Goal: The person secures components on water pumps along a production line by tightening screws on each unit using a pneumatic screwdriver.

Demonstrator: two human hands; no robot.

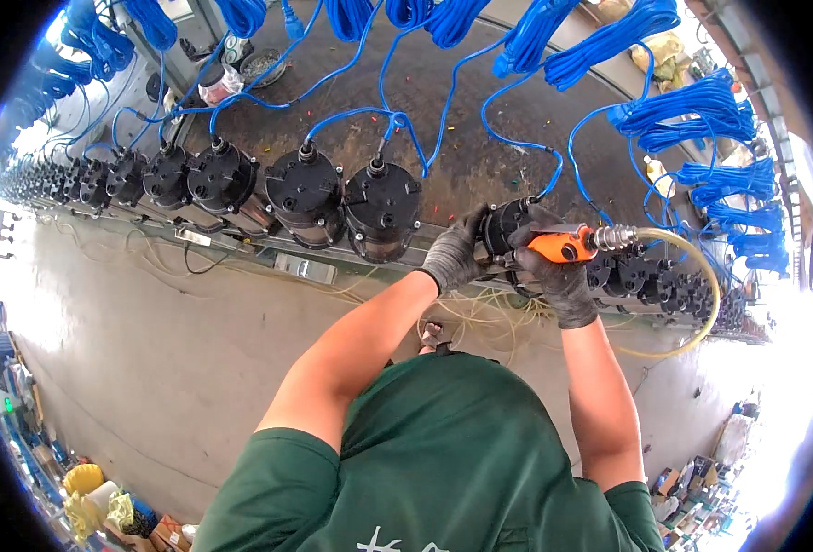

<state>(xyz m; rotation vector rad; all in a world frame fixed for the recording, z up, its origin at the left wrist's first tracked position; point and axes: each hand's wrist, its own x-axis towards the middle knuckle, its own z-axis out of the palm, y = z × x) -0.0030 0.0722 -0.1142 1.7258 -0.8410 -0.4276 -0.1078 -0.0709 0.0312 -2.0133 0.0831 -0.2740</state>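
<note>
Grey work gloves cover both hands. My left hand [457, 253] is closed round the near-left side of a black-capped cylinder [506, 225] at the bench edge. A blue cable rises from its cap. My right hand [561, 287] grips an orange pneumatic tool [558, 247], lying across the right side of that cylinder. The tool's working tip is hidden by the glove and the cap. A metal coupling [614, 238] joins its rear to a yellowish air hose [708, 285], which curves down to the right.
More black-capped cylinders [383, 207] line the bench edge on both sides, cabled to blue coils [691, 106] hanging beyond. The dark bench top [443, 120] carries small coloured bits and a metal bowl [264, 66]. Pale tubing [489, 317] tangles below the edge, above the grey floor [176, 350].
</note>
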